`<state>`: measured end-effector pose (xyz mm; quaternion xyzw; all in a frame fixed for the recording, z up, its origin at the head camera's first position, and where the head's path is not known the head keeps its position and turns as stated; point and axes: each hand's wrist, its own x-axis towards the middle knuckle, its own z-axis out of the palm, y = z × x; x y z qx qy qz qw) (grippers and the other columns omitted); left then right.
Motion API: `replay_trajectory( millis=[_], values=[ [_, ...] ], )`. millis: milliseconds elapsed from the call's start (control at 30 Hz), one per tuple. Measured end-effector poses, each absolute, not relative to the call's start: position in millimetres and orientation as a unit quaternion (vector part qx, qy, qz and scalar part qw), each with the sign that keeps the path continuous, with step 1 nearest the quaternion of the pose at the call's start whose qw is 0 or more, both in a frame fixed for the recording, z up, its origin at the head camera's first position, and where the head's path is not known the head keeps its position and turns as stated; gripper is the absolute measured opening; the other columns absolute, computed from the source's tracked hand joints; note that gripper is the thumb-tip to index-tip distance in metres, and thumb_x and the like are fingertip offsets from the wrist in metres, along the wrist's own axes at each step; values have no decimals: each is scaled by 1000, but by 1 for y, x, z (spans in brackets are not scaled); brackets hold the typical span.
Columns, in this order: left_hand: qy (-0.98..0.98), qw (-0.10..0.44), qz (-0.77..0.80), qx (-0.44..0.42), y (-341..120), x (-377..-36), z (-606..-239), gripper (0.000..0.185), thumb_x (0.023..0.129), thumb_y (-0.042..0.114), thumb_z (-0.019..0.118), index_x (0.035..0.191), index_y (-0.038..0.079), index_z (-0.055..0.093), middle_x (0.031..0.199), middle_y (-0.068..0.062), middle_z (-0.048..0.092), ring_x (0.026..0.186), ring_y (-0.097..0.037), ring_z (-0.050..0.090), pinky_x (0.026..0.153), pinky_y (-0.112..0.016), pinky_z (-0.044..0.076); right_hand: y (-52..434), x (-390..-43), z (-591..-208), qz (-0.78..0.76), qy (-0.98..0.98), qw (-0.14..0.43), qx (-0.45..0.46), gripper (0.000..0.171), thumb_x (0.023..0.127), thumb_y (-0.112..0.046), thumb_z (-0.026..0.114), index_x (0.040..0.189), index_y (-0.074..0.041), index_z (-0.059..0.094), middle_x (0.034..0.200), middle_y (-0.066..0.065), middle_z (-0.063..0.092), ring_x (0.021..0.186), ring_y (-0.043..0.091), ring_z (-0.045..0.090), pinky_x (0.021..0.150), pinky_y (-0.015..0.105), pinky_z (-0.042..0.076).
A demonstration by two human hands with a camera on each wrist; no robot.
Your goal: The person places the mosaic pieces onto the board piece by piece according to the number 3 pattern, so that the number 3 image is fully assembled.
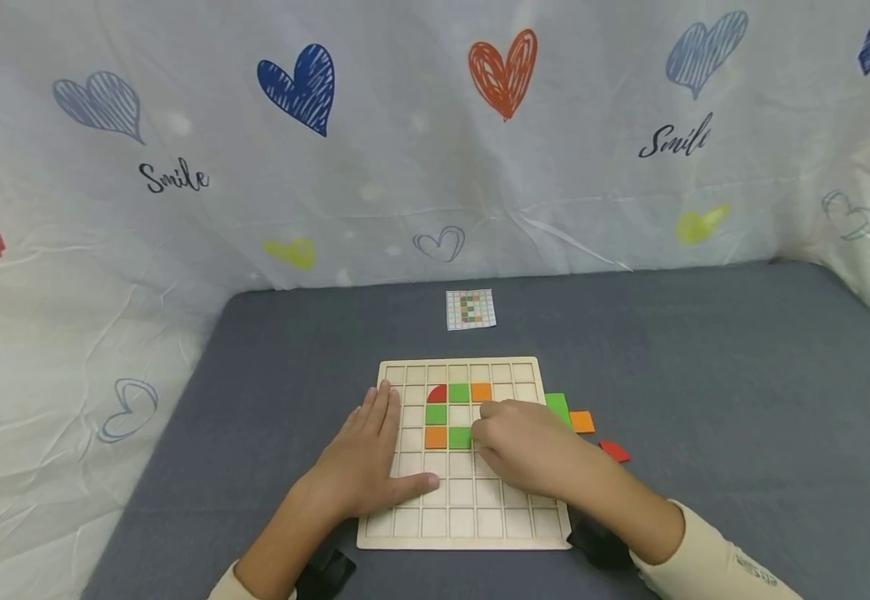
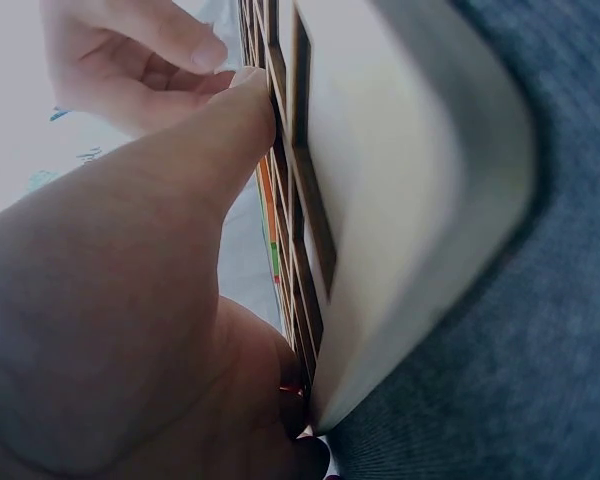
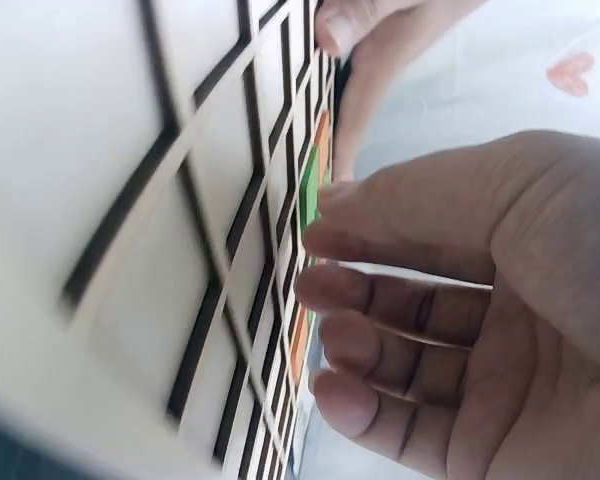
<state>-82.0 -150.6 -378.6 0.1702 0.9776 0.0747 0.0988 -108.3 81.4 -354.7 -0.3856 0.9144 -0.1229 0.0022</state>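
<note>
A pale wooden grid board (image 1: pixel 461 521) lies on the table. Its cells hold a red quarter-round tile (image 1: pixel 438 393), an orange tile (image 1: pixel 482 392) and another orange tile (image 1: pixel 436 437), plus several green square tiles (image 1: pixel 436 414). My left hand (image 1: pixel 360 462) lies flat over the board's left side, fingers straight, thumb spread across the lower cells. My right hand (image 1: pixel 521 446) has its fingers curled, thumb and index fingertips (image 3: pixel 325 240) close together right at the edge of the lower green tile (image 3: pixel 309 188). No piece shows between them.
Right of the board lie a loose green piece (image 1: pixel 558 408), an orange piece (image 1: pixel 582 422) and a red piece (image 1: pixel 615 451). Behind the board is a small pattern card (image 1: pixel 471 310) on the grey tabletop (image 1: pixel 315 350). A curtain (image 1: pixel 375 167) printed with hearts hangs at the back.
</note>
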Motion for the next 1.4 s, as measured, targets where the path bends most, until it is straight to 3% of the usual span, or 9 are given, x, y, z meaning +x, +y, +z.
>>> replay_trajectory(
  millis=[200,500,1167,1400],
  values=[
    [977,97,79,171,-149,-81,-377,110,72,77,41,144,0,8,149,-15,0,135,-25,-1,106,-41,15,118,-118,-356,-114,925,-35,-361,26,78,-6,56,59,-22,48,61,-11,36,52,7,35,44,22,32],
    [977,97,75,172,-151,-81,-378,110,73,78,39,144,1,7,149,-14,-1,135,-25,-1,106,-41,14,162,-138,-359,-118,942,-35,-312,14,76,-5,67,78,-19,68,73,-9,52,60,6,42,51,24,36],
    [977,94,75,175,-151,-81,-378,109,73,77,39,144,1,8,149,-14,0,135,-25,-1,106,-41,15,174,-145,-361,-146,939,-32,-311,16,77,-8,67,86,-20,73,83,-9,61,73,8,54,61,28,44],
    [976,97,82,176,-151,-81,-377,109,73,77,40,144,0,7,149,-15,0,135,-26,0,105,-42,15,175,-146,-362,-136,941,-36,-308,12,78,-9,66,83,-19,71,80,-10,58,69,6,50,59,27,43]
  ],
)
